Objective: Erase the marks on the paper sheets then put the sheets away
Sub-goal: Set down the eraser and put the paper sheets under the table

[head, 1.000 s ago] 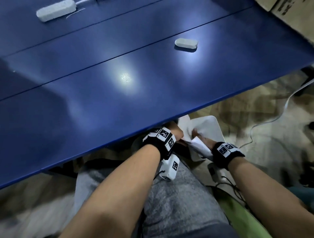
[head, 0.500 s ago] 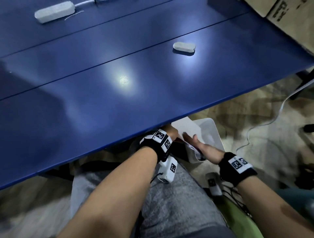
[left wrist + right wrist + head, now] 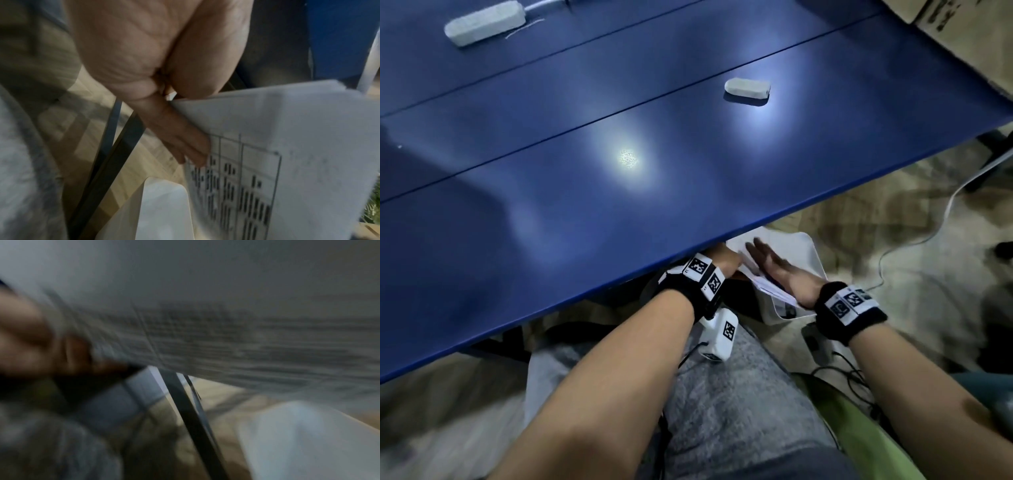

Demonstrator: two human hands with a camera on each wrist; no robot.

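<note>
Both hands (image 3: 726, 262) (image 3: 784, 274) hold paper sheets (image 3: 287, 146) upright over bin (image 3: 813, 260).

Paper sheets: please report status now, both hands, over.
Left hand pinches the paper sheets over the white bin. Right hand open, flat against the sheets. Eraser on blue table. Nothing blocking.

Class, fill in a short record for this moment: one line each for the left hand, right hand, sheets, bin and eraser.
left hand: pinches the sheets' edge
right hand: open, fingers straight, flat against the sheets
sheets: printed table visible, held over the bin below the table edge
bin: white, on the floor
eraser: lies on the blue table, untouched
</note>
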